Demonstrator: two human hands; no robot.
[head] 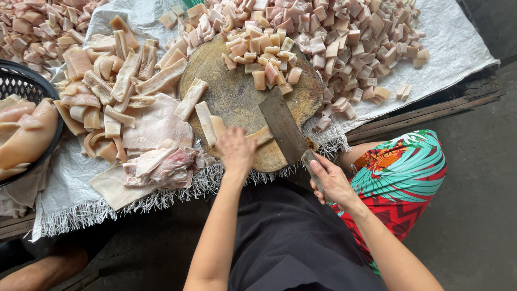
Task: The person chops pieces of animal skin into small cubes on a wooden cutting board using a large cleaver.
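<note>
On the round wooden chopping block (237, 97) we rest the cleaver (283, 126), its handle gripped in our right hand (329, 180) (heavy, we judge). Our left hand (235, 151) curls fingers down on a pale meat strip (261, 136), likely soft, slippery; pin it near the cut.

One round chopping board (237, 91), one cleaver (284, 128), one black basket (21, 81), two hands (236, 151)

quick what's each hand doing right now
Left hand: pressed down on a pale strip on the chopping block; grip cannot be told.
Right hand: closed around the cleaver handle.
</note>
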